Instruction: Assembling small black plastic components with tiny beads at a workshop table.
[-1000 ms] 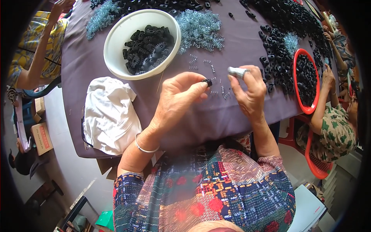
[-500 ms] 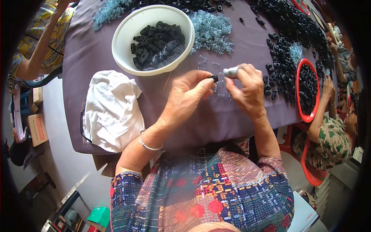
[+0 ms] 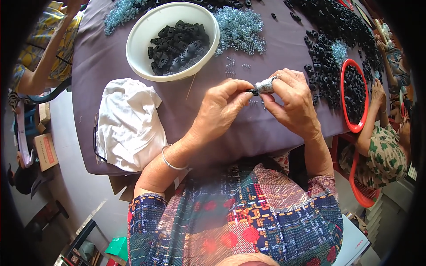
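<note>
My left hand [image 3: 222, 104] pinches a small black plastic cord lock [image 3: 254, 92] between thumb and forefinger. My right hand [image 3: 290, 99] is closed against the piece's other end, its forefinger wrapped in a silver-grey finger cover [image 3: 265, 85]. Whether a spring sits between the fingertips is hidden. On the purple cloth just beyond my hands lie loose small metal springs [image 3: 230, 66], with a few more partly behind the fingers. Farther off, at the upper left, a white bowl [image 3: 134, 62] holds many black cord-lock pieces [image 3: 179, 46].
A heap of springs [image 3: 239, 31] lies beside the bowl. Black parts [image 3: 321, 57] spread over the right side, near a red-rimmed basket [image 3: 342, 102] of more. A crumpled white cloth [image 3: 128, 126] lies at left. People sit at both sides; one hand [image 3: 378, 95] reaches in at right.
My hands have come together: the left moved right with the cord lock, and the right now meets it. The view has shifted slightly.
</note>
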A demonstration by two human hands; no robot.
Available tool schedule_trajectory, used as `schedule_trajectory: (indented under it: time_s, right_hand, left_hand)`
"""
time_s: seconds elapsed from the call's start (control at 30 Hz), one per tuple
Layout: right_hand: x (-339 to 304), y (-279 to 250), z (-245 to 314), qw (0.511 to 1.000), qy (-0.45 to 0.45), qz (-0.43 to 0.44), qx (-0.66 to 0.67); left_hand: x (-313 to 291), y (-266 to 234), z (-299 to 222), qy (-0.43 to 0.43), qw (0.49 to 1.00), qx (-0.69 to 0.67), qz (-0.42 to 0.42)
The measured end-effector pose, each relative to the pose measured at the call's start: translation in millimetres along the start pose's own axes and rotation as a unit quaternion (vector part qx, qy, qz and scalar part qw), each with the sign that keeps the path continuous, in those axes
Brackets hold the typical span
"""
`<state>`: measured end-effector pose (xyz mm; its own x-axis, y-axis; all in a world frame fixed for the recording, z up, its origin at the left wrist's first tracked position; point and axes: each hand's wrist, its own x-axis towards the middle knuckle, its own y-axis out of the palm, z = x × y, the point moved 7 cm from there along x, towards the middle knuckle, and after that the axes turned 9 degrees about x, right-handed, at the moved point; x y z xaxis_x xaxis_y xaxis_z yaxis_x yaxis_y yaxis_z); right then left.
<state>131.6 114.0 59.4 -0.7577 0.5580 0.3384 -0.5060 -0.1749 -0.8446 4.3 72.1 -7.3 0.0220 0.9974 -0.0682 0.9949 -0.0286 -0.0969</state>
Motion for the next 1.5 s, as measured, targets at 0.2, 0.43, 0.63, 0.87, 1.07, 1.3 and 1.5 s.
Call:
schedule_trajectory:
  time_s: [0.2,0.43,0.63,0.87,1.07,1.3,1.5]
  right_hand:
    - [-7.7,-6.6,-11.8,0.948,0.118,-0.068,0.287]
    - [-15.8,-1.1,-4.2,0.961,0.059,-0.1,0.252]
    - [-30.6,1.3,-7.7,0.934,0.065,-0.057,0.346]
    - [-38.2,0.5,-12.2,0.924,0.071,-0.058,0.372]
    - [-49.2,-1.4,-57.0,0.962,0.188,-0.196,-0.032]
    - [-45.4,2.4,-51.1,0.96,0.169,-0.189,-0.117]
    - [-60.5,-11.1,-60.2,0.961,0.19,-0.185,-0.079]
  left_hand:
    - [0.1,11.2,21.2,-0.15,0.932,-0.316,0.096]
    - [-4.5,22.4,18.6,-0.164,0.908,-0.355,0.152]
    - [-12.1,30.9,17.5,-0.177,0.91,-0.287,0.241]
    - [-15.8,33.9,14.2,-0.186,0.913,-0.245,0.267]
    - [-8.9,27.9,19.4,-0.19,0.916,-0.289,0.202]
    - [-7.0,20.7,22.9,-0.181,0.927,-0.286,0.162]
    - [-5.9,19.7,20.3,-0.171,0.935,-0.269,0.157]
